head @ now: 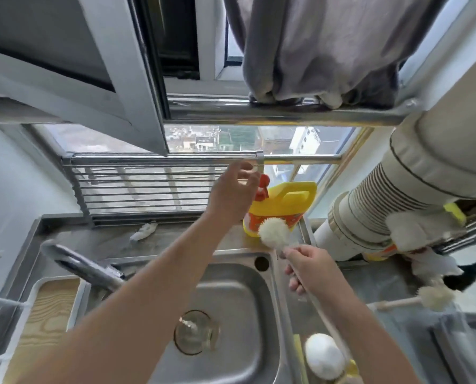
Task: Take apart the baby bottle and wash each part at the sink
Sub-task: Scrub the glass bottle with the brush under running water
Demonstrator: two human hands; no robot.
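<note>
Over the sink rim, right hand grips brush.

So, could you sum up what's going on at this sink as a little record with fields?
place: steel sink
left hand: reaching up to the red pump of the yellow detergent bottle; grip unclear
right hand: holds a bottle brush by its handle, white head up
in the sink: clear bottle lying at the bottom
nearby: faucet at left, second brush off to the right
</note>
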